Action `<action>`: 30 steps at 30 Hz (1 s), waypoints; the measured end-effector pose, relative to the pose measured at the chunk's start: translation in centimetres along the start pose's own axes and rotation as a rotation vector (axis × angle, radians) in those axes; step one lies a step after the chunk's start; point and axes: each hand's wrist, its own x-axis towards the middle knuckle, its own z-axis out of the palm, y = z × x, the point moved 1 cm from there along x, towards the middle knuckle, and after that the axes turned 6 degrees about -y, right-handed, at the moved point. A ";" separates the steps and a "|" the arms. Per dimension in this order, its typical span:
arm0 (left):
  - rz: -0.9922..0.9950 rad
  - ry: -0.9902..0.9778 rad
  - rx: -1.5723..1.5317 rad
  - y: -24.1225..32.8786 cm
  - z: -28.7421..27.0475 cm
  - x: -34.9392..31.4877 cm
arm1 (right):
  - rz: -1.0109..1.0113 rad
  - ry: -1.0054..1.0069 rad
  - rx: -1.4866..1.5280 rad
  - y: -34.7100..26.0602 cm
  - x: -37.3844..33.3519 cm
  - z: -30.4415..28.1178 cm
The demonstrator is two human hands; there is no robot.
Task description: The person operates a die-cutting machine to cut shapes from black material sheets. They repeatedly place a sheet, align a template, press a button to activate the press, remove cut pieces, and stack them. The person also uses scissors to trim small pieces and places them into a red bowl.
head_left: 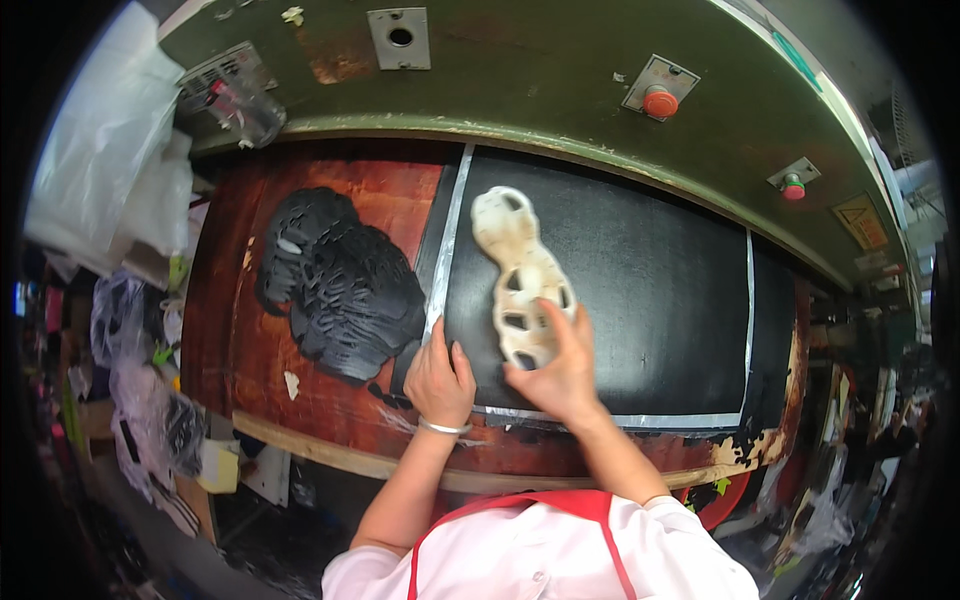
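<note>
Grasping a white sole-shaped form, the right hand is holding it over the black sheet near its left edge, which the left hand, grip unclear, is apparently steadying.

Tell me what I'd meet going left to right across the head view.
Whitish plastic sheeting, pile of black cut pieces, left hand, pale sole-shaped piece, larger red button, smaller red button, yellow warning label.

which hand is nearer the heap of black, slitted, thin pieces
Left. The left hand is beside the lower right of the heap of black pieces; the right hand is farther right, holding the near end of an off-white, sole-shaped piece with holes.
</note>
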 end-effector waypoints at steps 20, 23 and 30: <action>0.009 -0.223 -0.192 -1.5 -5.4 -4.9 | 0.096 0.552 0.151 9.6 -5.8 -10.7; 0.036 -0.314 -0.202 -2.0 -7.7 -8.5 | 0.043 0.875 0.145 10.8 -7.7 -18.0; 0.191 -0.194 -0.138 -3.1 -6.2 -10.9 | 0.049 1.159 -0.299 10.2 -11.6 -22.4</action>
